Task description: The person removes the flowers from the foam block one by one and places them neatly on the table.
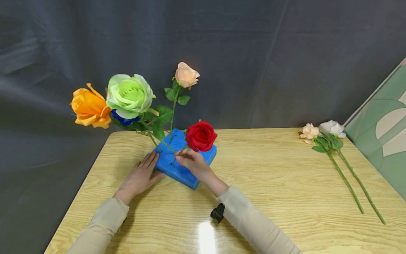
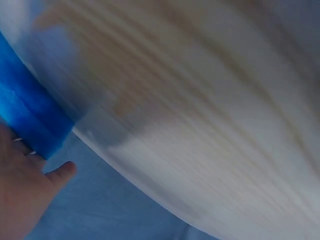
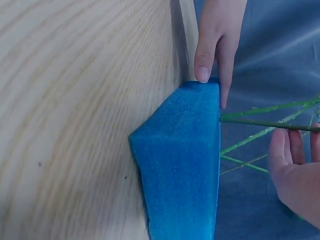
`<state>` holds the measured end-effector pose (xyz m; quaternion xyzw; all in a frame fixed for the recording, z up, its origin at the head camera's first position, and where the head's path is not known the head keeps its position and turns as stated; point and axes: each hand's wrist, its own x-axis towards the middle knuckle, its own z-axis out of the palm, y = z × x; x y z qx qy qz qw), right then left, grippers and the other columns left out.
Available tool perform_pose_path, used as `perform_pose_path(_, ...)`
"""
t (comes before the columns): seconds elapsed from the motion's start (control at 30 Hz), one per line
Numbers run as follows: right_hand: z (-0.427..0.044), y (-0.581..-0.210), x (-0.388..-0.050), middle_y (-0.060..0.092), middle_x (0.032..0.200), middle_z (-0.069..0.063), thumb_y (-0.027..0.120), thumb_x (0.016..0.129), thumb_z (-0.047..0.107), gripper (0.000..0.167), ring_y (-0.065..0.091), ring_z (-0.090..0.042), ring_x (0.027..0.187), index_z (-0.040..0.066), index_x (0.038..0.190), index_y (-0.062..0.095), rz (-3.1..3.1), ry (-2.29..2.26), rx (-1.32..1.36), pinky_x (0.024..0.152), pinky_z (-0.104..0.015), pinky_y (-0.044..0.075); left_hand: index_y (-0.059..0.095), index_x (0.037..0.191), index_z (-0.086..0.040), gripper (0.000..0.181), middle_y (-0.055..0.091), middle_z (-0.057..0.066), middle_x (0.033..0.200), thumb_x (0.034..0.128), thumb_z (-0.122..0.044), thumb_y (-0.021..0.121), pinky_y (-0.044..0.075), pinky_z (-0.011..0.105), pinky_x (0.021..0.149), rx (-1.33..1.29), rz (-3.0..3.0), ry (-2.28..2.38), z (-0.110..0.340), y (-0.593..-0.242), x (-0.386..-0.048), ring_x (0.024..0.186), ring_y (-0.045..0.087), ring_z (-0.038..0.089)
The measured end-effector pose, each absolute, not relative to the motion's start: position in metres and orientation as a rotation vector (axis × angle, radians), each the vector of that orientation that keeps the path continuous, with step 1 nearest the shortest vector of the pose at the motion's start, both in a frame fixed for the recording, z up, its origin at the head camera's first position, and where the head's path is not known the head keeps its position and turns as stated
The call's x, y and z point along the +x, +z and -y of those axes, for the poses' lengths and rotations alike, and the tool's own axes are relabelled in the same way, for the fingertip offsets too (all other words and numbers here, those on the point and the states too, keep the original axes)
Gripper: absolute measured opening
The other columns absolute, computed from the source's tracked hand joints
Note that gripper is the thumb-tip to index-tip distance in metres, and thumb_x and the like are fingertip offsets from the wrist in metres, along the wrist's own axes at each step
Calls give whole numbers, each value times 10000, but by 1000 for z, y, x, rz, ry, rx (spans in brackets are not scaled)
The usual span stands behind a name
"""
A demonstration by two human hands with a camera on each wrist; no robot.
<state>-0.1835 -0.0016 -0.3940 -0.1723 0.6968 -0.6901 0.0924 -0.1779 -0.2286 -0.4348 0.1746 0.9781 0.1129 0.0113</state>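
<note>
Dark cloth (image 1: 222,63) backed the desk (image 1: 269,194), where the right hand (image 1: 196,165) pinched the likely light, springy red rose (image 1: 201,136) sensibly low on its stem (image 3: 252,121), left hand (image 1: 142,177) spread against blue foam (image 1: 180,173)

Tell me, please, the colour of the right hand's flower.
Red; the rose shows best in the head view.

Most of the blue flower (image 1: 125,120) hides behind the big green flower (image 1: 130,93). The red flower (image 1: 201,136) covers a bit of the blue block (image 1: 180,173). The left sleeve (image 1: 99,224) and right sleeve (image 1: 253,218) get cut off at the bottom. From the left wrist, the table (image 2: 200,130) is blurry and the left hand (image 2: 22,195) runs off the edge. From the right wrist, the right hand (image 3: 305,185) and green stems (image 3: 255,122) run off the right side.
</note>
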Motion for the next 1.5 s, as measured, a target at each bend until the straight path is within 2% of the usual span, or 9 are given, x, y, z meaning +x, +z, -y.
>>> perform_pose_path(0.13, 0, -392, -183, 604, 1224, -267, 541, 953, 64, 219, 605, -392, 1079, -138, 1025, 587, -2106, -2032, -460, 892, -290, 541, 229, 1497, 42, 821, 177, 234, 1579, 938, -471, 547, 273, 576, 1133, 550, -3061, 363, 224, -433, -179, 1456, 186, 418)
perform_pose_path(0.23, -1, -391, -183, 609, 1215, -259, 545, 957, 80, 210, 587, -426, 1108, -124, 989, 584, -2092, -2054, -438, 913, -340, 546, 234, 1486, 69, 851, 181, 256, 1570, 932, -499, 542, 276, 563, 1139, 536, -3070, 354, 221, -433, -181, 1453, 186, 428)
perform_pose_path(0.53, 0, -389, -181, 645, 1161, -247, 580, 937, 71, 197, 633, -361, 1045, -116, 991, 612, -2085, -2118, -362, 903, -385, 556, 217, 1489, 71, 882, 170, 260, 1571, 922, -520, 544, 298, 571, 1121, 506, -3083, 309, 217, -437, -180, 1455, 186, 427)
perform_pose_path(0.8, -1, -388, -182, 677, 1147, -177, 609, 918, 61, 150, 660, -94, 937, -72, 977, 645, -2018, -2186, -270, 947, -448, 529, 233, 1491, 55, 878, 181, 247, 1573, 913, -518, 561, 319, 579, 1103, 509, -3099, 302, 218, -439, -178, 1451, 204, 423)
perform_pose_path(1.07, -4, -388, -185, 685, 1142, -149, 613, 915, 68, 157, 662, -72, 936, -67, 986, 649, -2000, -2209, -261, 940, -419, 537, 228, 1492, 57, 891, 182, 252, 1571, 908, -529, 561, 315, 577, 1107, 498, -3100, 291, 216, -437, -178, 1453, 198, 420)
perform_pose_path(1.3, -12, -380, -189, 683, 990, 39, 554, 949, 50, 221, 640, -30, 931, -93, 1107, 612, -1934, -2286, -322, 949, -353, 533, 228, 1492, 59, 895, 181, 253, 1571, 906, -528, 566, 312, 578, 1109, 499, -3101, 292, 217, -437, -177, 1454, 195, 421)
perform_pose_path(1.5, -23, -379, -194, 666, 878, 128, 515, 960, 7, 244, 651, -5, 869, -140, 1147, 571, -1897, -2387, -291, 845, -234, 557, 230, 1491, 59, 893, 187, 254, 1569, 905, -524, 569, 311, 570, 1114, 515, -3107, 285, 217, -437, -177, 1452, 199, 423)
